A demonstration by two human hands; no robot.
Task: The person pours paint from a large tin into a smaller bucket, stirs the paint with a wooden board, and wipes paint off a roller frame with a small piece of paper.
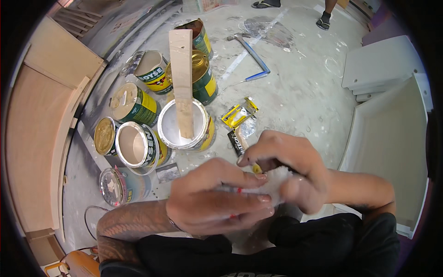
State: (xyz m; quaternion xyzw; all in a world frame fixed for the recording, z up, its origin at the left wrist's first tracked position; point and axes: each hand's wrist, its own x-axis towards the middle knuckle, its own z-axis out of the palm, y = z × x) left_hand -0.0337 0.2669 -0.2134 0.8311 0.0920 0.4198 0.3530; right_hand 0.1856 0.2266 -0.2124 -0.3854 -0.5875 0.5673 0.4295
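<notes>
Close to my body, both hands meet around a white, fuzzy-looking piece (278, 181), partly hidden by my fingers and blurred. My right hand (302, 166) curls round its far side, thumb and forefinger bent, and a small yellow bit shows beneath the fingertips. Across its near side lie the closed fingers of my left hand (219, 196), with small red spots visible between them. What kind of thing it is, I cannot make out. Just beyond the hands, a torn yellow-and-black packet (239, 113) and a black wrapper (236, 142) lie on the floor.
An open paint can (206, 141) holds a wooden stick (183, 69) leaning upright. Several other cans stand around it, including a beige-filled one (156, 144). A blue-handled hammer (254, 53) lies farther off. Wooden panels (41, 124) flank the left, white panels (383, 67) the right. Someone's sandalled foot (324, 21) is at the far right.
</notes>
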